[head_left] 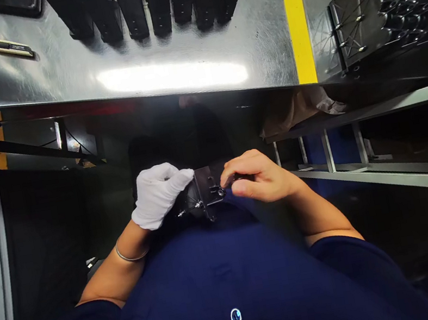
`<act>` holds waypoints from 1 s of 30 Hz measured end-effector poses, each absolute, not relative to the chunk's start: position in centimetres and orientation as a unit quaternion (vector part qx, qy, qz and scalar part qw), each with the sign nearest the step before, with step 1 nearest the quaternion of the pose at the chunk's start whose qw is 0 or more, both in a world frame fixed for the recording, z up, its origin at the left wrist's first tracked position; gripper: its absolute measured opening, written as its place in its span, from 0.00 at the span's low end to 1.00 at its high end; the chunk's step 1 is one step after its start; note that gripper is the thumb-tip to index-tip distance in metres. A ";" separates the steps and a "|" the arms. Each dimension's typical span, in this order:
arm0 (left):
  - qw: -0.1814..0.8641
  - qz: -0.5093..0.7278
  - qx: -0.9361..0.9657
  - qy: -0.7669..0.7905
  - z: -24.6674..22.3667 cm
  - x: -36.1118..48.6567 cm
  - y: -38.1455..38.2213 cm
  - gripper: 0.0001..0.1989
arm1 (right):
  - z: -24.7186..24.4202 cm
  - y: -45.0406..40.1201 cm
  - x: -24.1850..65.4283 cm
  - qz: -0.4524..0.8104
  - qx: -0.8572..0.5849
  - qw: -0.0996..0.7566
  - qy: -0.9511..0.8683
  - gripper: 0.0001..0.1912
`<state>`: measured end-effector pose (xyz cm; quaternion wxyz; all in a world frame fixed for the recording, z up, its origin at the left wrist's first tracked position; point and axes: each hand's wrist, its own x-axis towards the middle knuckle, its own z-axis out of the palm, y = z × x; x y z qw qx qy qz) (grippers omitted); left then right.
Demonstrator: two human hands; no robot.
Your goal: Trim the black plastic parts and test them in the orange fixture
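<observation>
The small black plastic part (205, 188), with a thin flat panel, ribs and a round eyelet, is in front of my torso, below the near edge of the worktop and clear of it. My left hand (159, 191), in a white fabric glove, is closed on the panel's upper left area between thumb and fingers. My bare right hand (260, 176) is at the eyelet side, fingers curled around a dark item; I cannot tell what this item is or how firmly it is gripped. The hands are apart, one on each side of the part.

Adjacent: my navy blue shirt (210, 282); a thin metal bracelet (119, 253) on the left wrist.

Beyond: the shiny metal worktop (268, 45) carries a row of black plastic housings (157, 4). A slim cutter knife (7, 48) lies to their left. Right of the yellow strip (296, 13) stands a group of ribbed black parts (363, 18). Below that side is a pale metal frame (386, 175).
</observation>
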<state>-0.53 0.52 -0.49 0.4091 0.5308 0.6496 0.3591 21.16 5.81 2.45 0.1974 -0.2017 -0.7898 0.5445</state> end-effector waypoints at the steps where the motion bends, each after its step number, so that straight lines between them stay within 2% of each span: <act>1: 0.406 0.358 0.531 0.652 -0.5 -0.5 0.5 0.28 | 2.5 5.7 21.0 0.508 -0.210 0.197 -0.812 0.21; 6: 0.411 0.347 0.534 0.653 -0.6 -0.6 0.4 0.29 | 2.4 5.3 20.4 0.435 -0.201 0.176 -0.860 0.22; 11: 0.419 0.353 0.519 0.657 -0.7 -0.5 0.4 0.27 | 2.5 5.1 20.2 0.421 -0.204 0.189 -0.863 0.23; 21: 0.454 0.363 0.430 0.691 -0.6 0.1 0.4 0.27 | 1.7 4.6 19.8 0.246 -0.280 0.205 -0.905 0.28; 30: 0.463 0.347 0.422 0.698 -0.7 0.2 0.7 0.26 | 1.0 4.5 19.6 0.173 -0.300 0.243 -0.906 0.29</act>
